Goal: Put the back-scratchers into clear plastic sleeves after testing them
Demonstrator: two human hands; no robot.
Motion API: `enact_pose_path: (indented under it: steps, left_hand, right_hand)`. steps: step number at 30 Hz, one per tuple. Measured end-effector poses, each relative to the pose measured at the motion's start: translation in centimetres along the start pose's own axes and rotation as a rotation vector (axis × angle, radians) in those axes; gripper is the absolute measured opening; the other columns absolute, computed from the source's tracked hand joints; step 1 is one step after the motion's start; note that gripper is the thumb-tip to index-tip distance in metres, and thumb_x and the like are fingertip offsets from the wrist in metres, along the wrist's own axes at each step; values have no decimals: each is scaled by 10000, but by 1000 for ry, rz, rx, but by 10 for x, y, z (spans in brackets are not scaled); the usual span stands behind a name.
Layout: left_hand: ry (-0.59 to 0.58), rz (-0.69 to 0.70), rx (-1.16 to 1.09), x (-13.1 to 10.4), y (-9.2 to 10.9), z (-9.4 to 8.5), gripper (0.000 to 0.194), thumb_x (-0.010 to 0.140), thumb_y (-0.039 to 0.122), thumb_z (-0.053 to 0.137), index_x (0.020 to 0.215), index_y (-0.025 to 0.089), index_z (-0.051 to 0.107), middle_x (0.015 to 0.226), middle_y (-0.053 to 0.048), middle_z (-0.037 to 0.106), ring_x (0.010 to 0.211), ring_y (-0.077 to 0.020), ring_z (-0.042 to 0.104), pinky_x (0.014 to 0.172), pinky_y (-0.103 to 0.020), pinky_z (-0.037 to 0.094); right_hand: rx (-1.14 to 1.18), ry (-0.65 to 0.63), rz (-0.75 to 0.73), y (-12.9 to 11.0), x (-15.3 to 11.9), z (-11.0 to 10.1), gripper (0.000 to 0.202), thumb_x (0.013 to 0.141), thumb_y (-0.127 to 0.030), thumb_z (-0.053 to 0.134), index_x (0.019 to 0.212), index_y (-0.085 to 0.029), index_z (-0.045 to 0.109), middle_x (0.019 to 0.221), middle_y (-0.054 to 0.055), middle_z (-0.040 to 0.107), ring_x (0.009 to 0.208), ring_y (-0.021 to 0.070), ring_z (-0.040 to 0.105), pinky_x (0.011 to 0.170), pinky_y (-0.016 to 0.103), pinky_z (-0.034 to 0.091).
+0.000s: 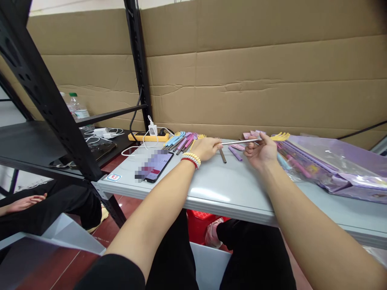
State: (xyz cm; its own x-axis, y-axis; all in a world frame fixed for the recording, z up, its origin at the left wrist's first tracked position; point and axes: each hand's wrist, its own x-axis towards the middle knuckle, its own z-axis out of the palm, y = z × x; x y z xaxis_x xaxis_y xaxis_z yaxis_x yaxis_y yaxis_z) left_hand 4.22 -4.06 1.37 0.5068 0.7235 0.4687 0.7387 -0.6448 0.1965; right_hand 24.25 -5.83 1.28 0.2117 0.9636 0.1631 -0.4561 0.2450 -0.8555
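Note:
A back scratcher with a thin metal rod (238,142) and a yellow claw head (281,137) spans the space between my hands, just above the table. My left hand (207,148), wearing beaded bands at the wrist, pinches the rod's left end. The fingers of my right hand (262,152) close round the other end, palm turned up, with the claw jutting out to the right. Beneath the rod lie a brown metal tube (223,156) and a purple tube (235,153). More back scratchers in blue, purple, pink and yellow (184,141) lie in a row beyond my left hand.
A phone (159,167) lies on the grey table (223,193) left of my arm, near a yellow power strip (148,137). At right is a purple bag (347,177) among plastic packets. A black shelf post (139,56) rises at the left; another person's hand (27,203) shows there.

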Motion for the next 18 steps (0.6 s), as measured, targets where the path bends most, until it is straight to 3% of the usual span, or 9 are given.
enact_pose_path:
  steps: [8, 13, 18]
  left_hand:
    - [22, 21, 35, 0, 8, -1, 344, 908, 442, 420, 1080, 268, 662, 1011, -26, 707, 910, -192, 624, 720, -274, 421]
    - [-2, 46, 66, -1, 16, -6, 337, 918, 415, 410, 970, 237, 691, 928, -50, 711, 857, -192, 627, 687, -273, 405]
    - [-12, 47, 81, 0, 16, -6, 340, 912, 406, 416, 893, 213, 697, 876, -72, 703, 807, -202, 624, 686, -290, 400]
  right_hand:
    - [-55, -37, 10, 1, 2, -1, 250, 768, -329, 502, 558, -219, 423, 316, -49, 303, 286, 89, 265, 322, 221, 217]
    - [-112, -76, -12, 1, 0, -1, 151, 734, -352, 508, 676, -216, 543, 364, -35, 377, 318, 98, 290, 342, 224, 228]
    - [-116, -111, 6, 2, -2, 1, 164, 716, -356, 496, 652, -210, 536, 364, -26, 374, 328, 95, 274, 345, 218, 214]
